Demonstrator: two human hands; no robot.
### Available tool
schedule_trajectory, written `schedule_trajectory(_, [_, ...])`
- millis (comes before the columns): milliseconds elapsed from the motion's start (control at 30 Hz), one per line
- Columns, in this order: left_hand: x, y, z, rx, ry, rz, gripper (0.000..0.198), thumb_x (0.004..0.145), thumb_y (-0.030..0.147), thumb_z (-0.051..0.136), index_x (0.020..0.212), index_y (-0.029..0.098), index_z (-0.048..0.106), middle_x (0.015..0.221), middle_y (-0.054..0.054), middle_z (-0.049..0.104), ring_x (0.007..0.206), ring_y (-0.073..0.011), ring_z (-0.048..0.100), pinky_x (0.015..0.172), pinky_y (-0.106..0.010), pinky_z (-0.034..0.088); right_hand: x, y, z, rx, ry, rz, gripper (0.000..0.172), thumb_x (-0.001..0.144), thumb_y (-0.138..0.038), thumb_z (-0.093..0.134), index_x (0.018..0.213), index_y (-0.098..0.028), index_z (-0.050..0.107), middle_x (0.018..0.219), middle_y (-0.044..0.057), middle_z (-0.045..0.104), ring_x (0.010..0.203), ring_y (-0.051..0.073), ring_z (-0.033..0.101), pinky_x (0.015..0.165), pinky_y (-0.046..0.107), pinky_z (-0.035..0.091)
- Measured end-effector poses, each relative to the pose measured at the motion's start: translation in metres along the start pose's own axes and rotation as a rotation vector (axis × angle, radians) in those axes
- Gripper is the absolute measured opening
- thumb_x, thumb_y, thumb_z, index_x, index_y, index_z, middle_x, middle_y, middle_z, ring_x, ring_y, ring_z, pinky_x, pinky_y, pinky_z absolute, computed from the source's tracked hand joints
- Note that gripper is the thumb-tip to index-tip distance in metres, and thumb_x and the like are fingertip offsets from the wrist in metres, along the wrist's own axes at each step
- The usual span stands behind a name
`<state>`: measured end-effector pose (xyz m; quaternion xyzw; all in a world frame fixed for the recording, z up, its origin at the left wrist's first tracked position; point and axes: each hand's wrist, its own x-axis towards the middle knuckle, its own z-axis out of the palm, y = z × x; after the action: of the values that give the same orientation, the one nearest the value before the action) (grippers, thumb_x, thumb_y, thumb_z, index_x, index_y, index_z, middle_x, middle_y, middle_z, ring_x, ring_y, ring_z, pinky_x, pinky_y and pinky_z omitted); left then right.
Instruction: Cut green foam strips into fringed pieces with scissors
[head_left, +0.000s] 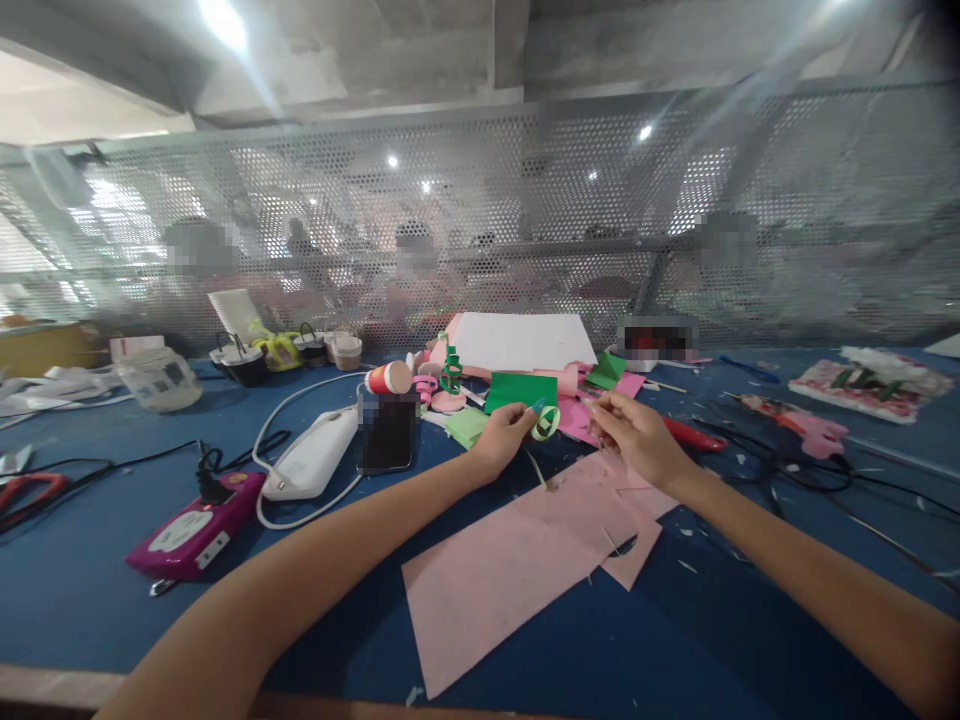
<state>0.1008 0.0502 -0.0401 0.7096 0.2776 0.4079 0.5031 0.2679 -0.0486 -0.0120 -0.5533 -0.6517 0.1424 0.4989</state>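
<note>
Between thumb and fingers my left hand point(504, 438) pinches a curled light-green paper strip point(546, 424), looped into a ring at its end. My right hand point(634, 430) is just to the right of the curl, its fingertips pressed together; whatever they may hold is too small to make out. Below both hands lies a large pink paper sheet point(517, 560) with cut edges and thin scraps on it. Behind the curl are a dark-green paper piece point(521, 390) and light-green paper point(465, 428).
To the left lie a black phone point(388, 435), a white power bank point(315, 455) with its cable, and a purple power strip point(196, 525). A pink glue gun point(814, 435) and black cords are at right. White sheets point(525, 340) lie before a perforated metal screen point(480, 220).
</note>
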Motion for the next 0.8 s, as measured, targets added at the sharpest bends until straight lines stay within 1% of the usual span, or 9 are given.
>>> schedule_trajectory(67, [0.000,0.000,0.000,0.009,-0.001,0.005,0.042,0.072,0.057,0.052,0.061,0.016,0.047,0.058,0.003,0.047,0.057,-0.0094,0.043,0.056,-0.024,0.033,-0.003,0.001,0.007,0.160,-0.055,0.072,0.030,0.083,-0.048,0.044,0.075,-0.019,0.049,0.059,0.000,0.054,0.051,0.013,0.049,0.049,0.026,0.037])
schedule_trajectory(167, [-0.001,0.002,0.001,-0.002,-0.012,0.017,0.043,0.071,0.057,0.053,0.062,0.016,0.047,0.058,0.003,0.048,0.057,-0.0093,0.043,0.057,-0.024,0.034,-0.008,-0.001,0.017,0.192,-0.083,0.084,0.029,0.082,-0.046,0.046,0.078,-0.018,0.053,0.061,0.000,0.054,0.053,0.013,0.049,0.049,0.026,0.037])
schedule_trajectory(233, [-0.002,0.004,0.001,-0.017,-0.023,0.024,0.043,0.071,0.058,0.053,0.062,0.016,0.048,0.058,0.003,0.048,0.057,-0.0091,0.043,0.057,-0.024,0.034,-0.012,-0.005,0.022,0.208,-0.045,0.058,0.024,0.081,-0.042,0.049,0.083,-0.018,0.053,0.063,0.000,0.053,0.057,0.013,0.050,0.051,0.026,0.038])
schedule_trajectory(300, [-0.003,0.007,0.001,-0.010,-0.023,0.032,0.043,0.071,0.058,0.053,0.061,0.015,0.049,0.058,0.003,0.049,0.056,-0.0089,0.042,0.057,-0.024,0.033,-0.014,-0.010,0.024,0.233,0.035,0.020,0.021,0.079,-0.038,0.053,0.088,-0.019,0.051,0.066,-0.001,0.052,0.060,0.013,0.050,0.054,0.026,0.040])
schedule_trajectory(367, [-0.004,0.009,0.001,0.013,-0.010,0.039,0.044,0.072,0.057,0.053,0.061,0.015,0.049,0.056,0.002,0.048,0.055,-0.0088,0.041,0.055,-0.024,0.031,-0.014,-0.012,0.025,0.255,0.118,-0.015,0.022,0.078,-0.036,0.055,0.092,-0.020,0.048,0.070,-0.001,0.050,0.063,0.013,0.049,0.056,0.026,0.040])
schedule_trajectory(400, [-0.004,0.009,0.001,0.023,-0.004,0.043,0.044,0.072,0.057,0.053,0.061,0.015,0.050,0.056,0.002,0.047,0.055,-0.0088,0.040,0.055,-0.024,0.031,-0.014,-0.013,0.025,0.262,0.131,-0.026,0.022,0.078,-0.035,0.055,0.092,-0.020,0.047,0.071,-0.001,0.050,0.063,0.013,0.049,0.056,0.026,0.040])
schedule_trajectory(567, [-0.005,0.009,0.002,0.041,0.005,0.107,0.040,0.073,0.054,0.054,0.067,0.015,0.052,0.061,0.002,0.047,0.059,-0.0099,0.041,0.057,-0.024,0.032,-0.012,-0.006,0.029,0.176,0.031,-0.006,0.026,0.077,-0.038,0.057,0.093,-0.019,0.050,0.060,-0.005,0.045,0.054,0.012,0.044,0.052,0.025,0.037])
schedule_trajectory(700, [-0.004,0.007,0.001,0.088,0.006,0.152,0.036,0.076,0.050,0.052,0.068,0.015,0.052,0.063,0.002,0.047,0.062,-0.0106,0.042,0.059,-0.024,0.033,-0.011,-0.001,0.032,0.139,0.057,0.016,0.030,0.075,-0.041,0.059,0.092,-0.018,0.050,0.061,-0.004,0.047,0.053,0.012,0.045,0.050,0.025,0.036])
schedule_trajectory(800, [-0.005,0.009,0.001,0.134,-0.005,0.182,0.033,0.080,0.047,0.049,0.069,0.016,0.051,0.065,0.001,0.047,0.064,-0.0111,0.043,0.060,-0.024,0.034,-0.010,-0.001,0.032,0.162,0.026,0.021,0.027,0.075,-0.040,0.059,0.089,-0.018,0.051,0.063,-0.003,0.048,0.056,0.012,0.047,0.050,0.025,0.037])
